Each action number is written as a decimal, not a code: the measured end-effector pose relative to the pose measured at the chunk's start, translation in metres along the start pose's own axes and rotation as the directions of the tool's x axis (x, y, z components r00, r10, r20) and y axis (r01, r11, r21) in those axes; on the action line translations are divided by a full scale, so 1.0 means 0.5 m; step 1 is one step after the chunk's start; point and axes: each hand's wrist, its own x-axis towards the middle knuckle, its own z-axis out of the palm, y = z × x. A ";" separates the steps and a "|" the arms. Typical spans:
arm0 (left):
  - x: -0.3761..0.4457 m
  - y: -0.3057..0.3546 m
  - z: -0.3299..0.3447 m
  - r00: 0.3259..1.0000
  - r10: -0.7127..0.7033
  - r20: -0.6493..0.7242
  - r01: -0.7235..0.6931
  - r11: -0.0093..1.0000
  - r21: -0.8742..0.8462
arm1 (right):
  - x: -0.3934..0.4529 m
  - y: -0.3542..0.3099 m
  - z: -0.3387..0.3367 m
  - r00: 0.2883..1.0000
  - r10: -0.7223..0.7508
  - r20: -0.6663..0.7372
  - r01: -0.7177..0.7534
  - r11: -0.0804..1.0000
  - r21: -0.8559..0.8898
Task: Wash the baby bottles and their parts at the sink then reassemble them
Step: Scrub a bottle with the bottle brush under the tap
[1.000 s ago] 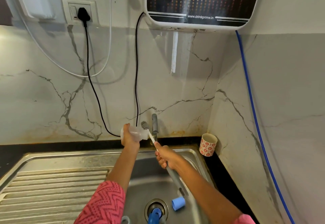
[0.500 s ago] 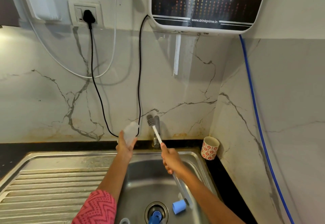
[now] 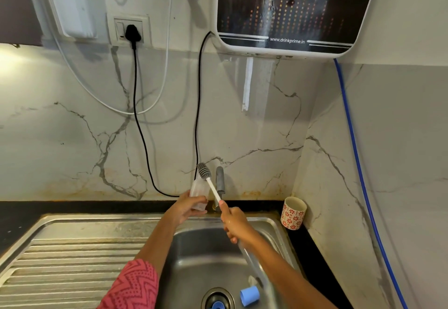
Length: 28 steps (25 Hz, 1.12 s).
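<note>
My left hand (image 3: 185,208) grips a clear baby bottle (image 3: 199,194) held upright over the back rim of the steel sink (image 3: 218,221). My right hand (image 3: 234,222) grips the white handle of a bottle brush (image 3: 208,180); its grey bristle head points up and sits just above and to the right of the bottle, outside it. In the basin lie a light blue cap (image 3: 249,295) on its side and a darker blue part (image 3: 217,305) over the drain. The grey tap (image 3: 220,180) stands right behind the brush.
A patterned paper cup (image 3: 292,213) stands on the black counter at the right corner. The ribbed drainboard (image 3: 72,267) lies to the left. Black and white cables (image 3: 135,114) hang down the marble wall; a water purifier (image 3: 286,10) is mounted above the tap.
The bottle has swung from lying sideways, with the brush at its mouth, to upright. The brush came out and now stands beside the bottle. The view tilted up slightly.
</note>
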 end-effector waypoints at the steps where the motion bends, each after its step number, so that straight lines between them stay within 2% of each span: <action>1: 0.004 0.007 0.006 0.997 0.044 -0.058 -0.043 0.999 0.019 | -0.006 -0.004 0.007 1.000 0.014 0.005 -0.014 0.999 0.053; 3: 0.010 0.015 0.023 0.969 0.109 -0.222 -0.107 0.994 0.020 | -0.019 -0.011 0.021 1.000 0.027 0.012 -0.028 0.990 0.139; 5: 0.015 0.017 0.036 0.926 0.143 -0.349 -0.132 0.990 0.053 | -0.026 -0.012 0.026 0.999 0.034 0.035 -0.039 0.988 0.149; 8: 0.015 0.009 0.043 0.932 0.189 -0.309 -0.150 0.978 0.144 | -0.021 -0.027 0.006 0.996 0.062 0.068 -0.066 0.995 0.071; 11: -0.004 -0.006 0.073 0.897 0.373 -0.239 -0.265 0.884 0.384 | -0.002 -0.056 -0.021 0.995 0.082 0.055 -0.091 0.977 0.191; 13: -0.016 -0.006 0.095 0.872 0.442 -0.213 -0.316 0.838 0.445 | 0.001 -0.059 -0.026 0.992 0.116 0.052 -0.125 0.960 0.249; 15: -0.018 0.012 0.095 0.867 0.438 -0.238 -0.308 0.846 0.434 | 0.001 -0.041 -0.018 0.989 0.134 0.070 -0.146 0.963 0.226; 18: -0.010 0.026 0.087 0.894 0.373 -0.249 -0.213 0.842 0.496 | -0.004 -0.025 -0.020 0.990 0.126 0.063 -0.137 0.968 0.209; 23: -0.006 0.033 0.063 0.852 0.291 -0.436 -0.079 0.894 0.441 | -0.013 -0.008 -0.038 0.995 0.096 0.039 -0.099 0.992 0.082; 25: -0.007 0.034 0.060 0.871 0.332 -0.362 -0.075 0.818 0.571 | -0.007 0.004 -0.050 0.995 0.101 0.018 -0.102 0.993 0.060; 28: -0.014 0.024 0.092 0.937 0.346 -0.052 -0.174 0.591 0.788 | 0.011 0.003 -0.066 0.992 0.128 0.017 -0.129 0.989 0.073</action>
